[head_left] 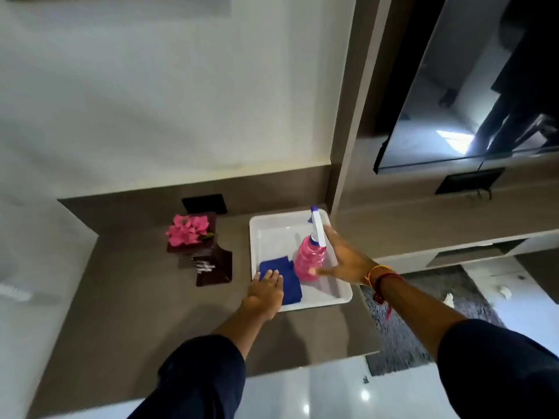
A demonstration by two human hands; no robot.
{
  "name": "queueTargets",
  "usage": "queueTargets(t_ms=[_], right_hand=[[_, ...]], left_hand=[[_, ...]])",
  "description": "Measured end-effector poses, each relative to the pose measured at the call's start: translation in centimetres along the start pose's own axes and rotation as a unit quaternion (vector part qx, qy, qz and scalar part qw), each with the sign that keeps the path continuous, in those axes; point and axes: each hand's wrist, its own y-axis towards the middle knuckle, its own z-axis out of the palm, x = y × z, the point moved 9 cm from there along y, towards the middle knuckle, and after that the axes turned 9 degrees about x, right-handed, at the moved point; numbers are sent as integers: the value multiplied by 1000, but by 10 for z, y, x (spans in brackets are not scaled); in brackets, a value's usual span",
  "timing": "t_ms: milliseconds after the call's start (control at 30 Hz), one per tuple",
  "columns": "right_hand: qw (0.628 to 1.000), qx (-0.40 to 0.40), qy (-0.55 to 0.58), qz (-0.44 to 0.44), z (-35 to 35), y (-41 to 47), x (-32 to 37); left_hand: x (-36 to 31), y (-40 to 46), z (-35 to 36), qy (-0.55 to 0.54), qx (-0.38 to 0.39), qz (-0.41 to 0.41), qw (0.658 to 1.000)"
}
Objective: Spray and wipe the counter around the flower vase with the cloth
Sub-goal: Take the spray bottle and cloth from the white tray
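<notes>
Left hand [266, 290] flat on cloth [282, 279] — right hand [344, 257] cupping bottle [310, 258].

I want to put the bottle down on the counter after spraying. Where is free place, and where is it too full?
Bare counter lies left of the white tray, in front of the dark vase, down to the near edge. A narrow strip also runs between vase and tray. The tray is crowded: blue cloth under the left hand, pink spray bottle at the right hand.

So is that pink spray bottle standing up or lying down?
Standing upright. The pink spray bottle rests on its base in the white tray, white nozzle on top, beside the right hand.
</notes>
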Motion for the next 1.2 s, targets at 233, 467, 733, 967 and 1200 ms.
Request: queueTargets(t_ms=[233,467,733,967,1200], right_hand=[[978,-141,143,-63,-7,34,2],[960,-211,143,-113,-10,42,16],[947,-290,106,-95,-22,45,28],[939,-323,55,-103,-41,14,97],[962,-266,39,-55,53,-6,178]], left_hand=[[-1,24,-5,-29,-32,-50,998],[1,32,-4,-11,-65,-63,996],[5,13,-29,35,-152,-44,987],[37,-64,-67,38,-243,-53,968],[94,-153,-13,9,-208,-117,971]])
